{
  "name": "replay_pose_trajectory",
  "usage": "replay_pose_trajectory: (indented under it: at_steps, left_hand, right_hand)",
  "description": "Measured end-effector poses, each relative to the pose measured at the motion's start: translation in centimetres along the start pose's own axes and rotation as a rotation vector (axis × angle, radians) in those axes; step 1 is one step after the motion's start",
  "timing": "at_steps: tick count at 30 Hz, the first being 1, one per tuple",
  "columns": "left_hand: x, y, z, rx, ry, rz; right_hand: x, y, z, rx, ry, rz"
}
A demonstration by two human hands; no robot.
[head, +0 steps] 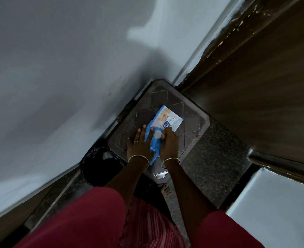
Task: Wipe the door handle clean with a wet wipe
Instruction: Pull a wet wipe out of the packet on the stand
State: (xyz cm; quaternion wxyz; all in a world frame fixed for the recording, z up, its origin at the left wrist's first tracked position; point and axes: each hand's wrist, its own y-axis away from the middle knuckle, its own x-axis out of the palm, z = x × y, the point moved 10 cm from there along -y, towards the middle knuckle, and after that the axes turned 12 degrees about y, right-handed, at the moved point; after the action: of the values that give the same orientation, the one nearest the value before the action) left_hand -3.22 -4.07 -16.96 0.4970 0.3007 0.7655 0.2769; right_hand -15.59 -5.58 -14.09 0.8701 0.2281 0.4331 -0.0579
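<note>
Wipes in a blue and white packet [162, 125] lie on a dark plastic stool [192, 136] in the wall corner. Left hand [140, 145] lies flat with fingers spread on the packet's seven o'clock end. Right hand [169, 143] pinches the packet's top at five o'clock. Brown door [254, 86] stands at two o'clock; its handle is not visible.
</note>
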Motion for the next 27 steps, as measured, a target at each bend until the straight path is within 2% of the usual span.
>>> replay_pose_trajectory:
  at_steps: [6, 9, 10, 13, 14, 18, 22, 25, 27]
  left_hand:
    - [0.1, 0.2, 0.0, -0.014, 0.002, -0.005]
    - [0.2, 0.1, 0.1, -0.008, -0.008, -0.009]
    - [0.3, 0.1, 0.1, -0.007, -0.007, -0.004]
    - [0.5, 0.0, 0.0, -0.014, -0.006, 0.007]
    - [0.5, 0.0, 0.0, -0.016, -0.009, 0.008]
    - [0.3, -0.1, -0.1, -0.013, 0.006, 0.014]
    - [0.2, 0.4, -0.2, 0.033, 0.001, -0.017]
    - [0.2, 0.7, -0.2, 0.081, -0.016, -0.046]
    - [0.5, 1.0, 0.1, 0.108, -0.05, -0.055]
  right_hand:
    - [-1.0, 0.5, 0.3, 0.024, 0.013, -0.009]
    - [-1.4, 0.9, -0.8, 0.111, -0.032, -0.077]
    - [-1.1, 1.0, -1.8, 0.185, -0.04, -0.059]
    - [-0.2, 1.0, -2.7, 0.261, 0.029, 0.061]
    - [-0.5, 1.2, -2.8, 0.273, 0.017, 0.038]
    - [-3.2, 1.7, -0.1, 0.175, -0.057, -0.137]
    - [-2.3, 1.2, 2.1, -0.045, 0.156, -0.001]
    - [-1.9, 0.2, 2.2, -0.099, 0.315, 0.032]
    - [-1.9, -0.2, 2.2, -0.114, 0.301, 0.028]
